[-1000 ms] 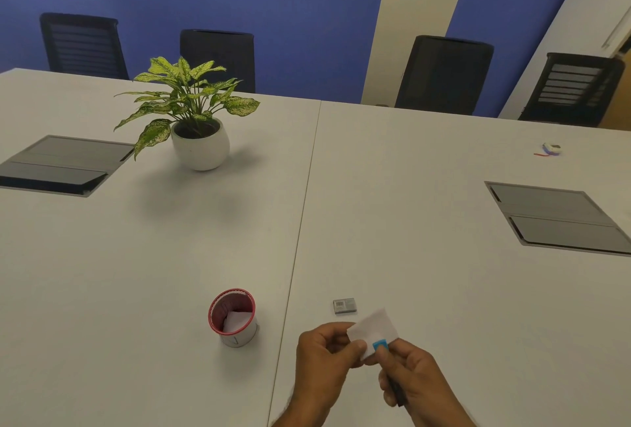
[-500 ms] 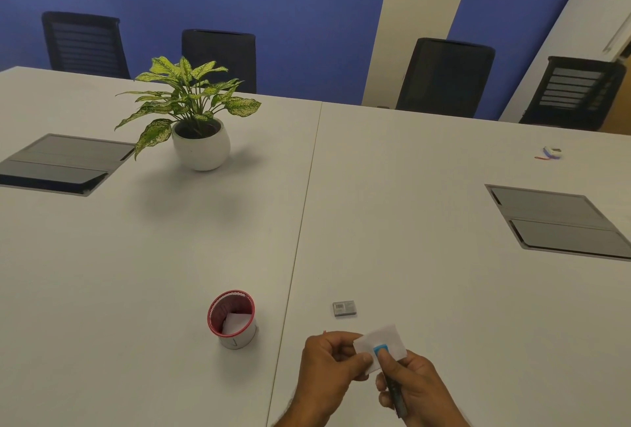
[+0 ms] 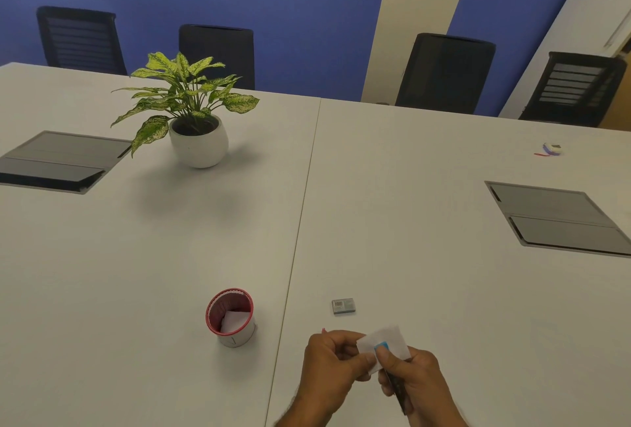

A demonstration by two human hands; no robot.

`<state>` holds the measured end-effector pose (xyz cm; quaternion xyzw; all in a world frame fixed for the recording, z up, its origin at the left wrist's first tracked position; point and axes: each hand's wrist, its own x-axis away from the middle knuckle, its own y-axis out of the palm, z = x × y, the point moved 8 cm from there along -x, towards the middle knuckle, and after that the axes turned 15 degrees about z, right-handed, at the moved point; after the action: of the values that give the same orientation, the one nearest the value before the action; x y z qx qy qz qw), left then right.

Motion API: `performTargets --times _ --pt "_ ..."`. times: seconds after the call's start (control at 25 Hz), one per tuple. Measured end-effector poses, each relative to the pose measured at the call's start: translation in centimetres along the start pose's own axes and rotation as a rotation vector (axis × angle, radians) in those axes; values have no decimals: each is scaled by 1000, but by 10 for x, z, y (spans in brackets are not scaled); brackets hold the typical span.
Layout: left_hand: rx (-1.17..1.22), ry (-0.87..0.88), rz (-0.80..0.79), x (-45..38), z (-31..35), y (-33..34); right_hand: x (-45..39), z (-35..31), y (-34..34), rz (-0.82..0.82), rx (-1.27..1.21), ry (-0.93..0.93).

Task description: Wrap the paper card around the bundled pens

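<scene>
Low over the near edge of the white table (image 3: 409, 221), both my hands meet on a small white paper slip (image 3: 392, 341). My left hand (image 3: 329, 368) pinches its left edge with curled fingers. My right hand (image 3: 413, 380) pinches the slip against a small blue-tipped object (image 3: 381, 345), and a dark slim stick-like thing (image 3: 397, 392) runs down through its palm. A small grey box (image 3: 343, 306) lies on the table just beyond my hands. To the left stands a red-rimmed cup (image 3: 231, 315) with a white folded paper inside.
A potted plant (image 3: 194, 112) in a white pot stands at the back left. Two grey floor-box lids (image 3: 58, 160) (image 3: 560, 218) are set in the table. A small coloured item (image 3: 549, 149) lies far right. Several black chairs (image 3: 444, 71) line the far edge.
My hands with the paper slip have dropped slightly lower and nearer to me; the hold on the slip is the same.
</scene>
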<state>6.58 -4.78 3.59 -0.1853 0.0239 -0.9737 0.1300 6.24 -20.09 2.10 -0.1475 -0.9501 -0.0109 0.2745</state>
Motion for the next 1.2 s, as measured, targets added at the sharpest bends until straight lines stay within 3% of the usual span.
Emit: performTargets --times 0.44,0.68,0.84,1.2 --pt "91 -10 -29 3 2 7 2 -10 -2 42 9 -9" --pt "184 -105 -77 5 -2 10 4 -17 3 20 6 -38" --pt "236 -159 -41 6 -2 7 4 -16 5 9 10 -38" --pt "230 -91 126 4 3 -4 6 -9 7 -26 -42 40"
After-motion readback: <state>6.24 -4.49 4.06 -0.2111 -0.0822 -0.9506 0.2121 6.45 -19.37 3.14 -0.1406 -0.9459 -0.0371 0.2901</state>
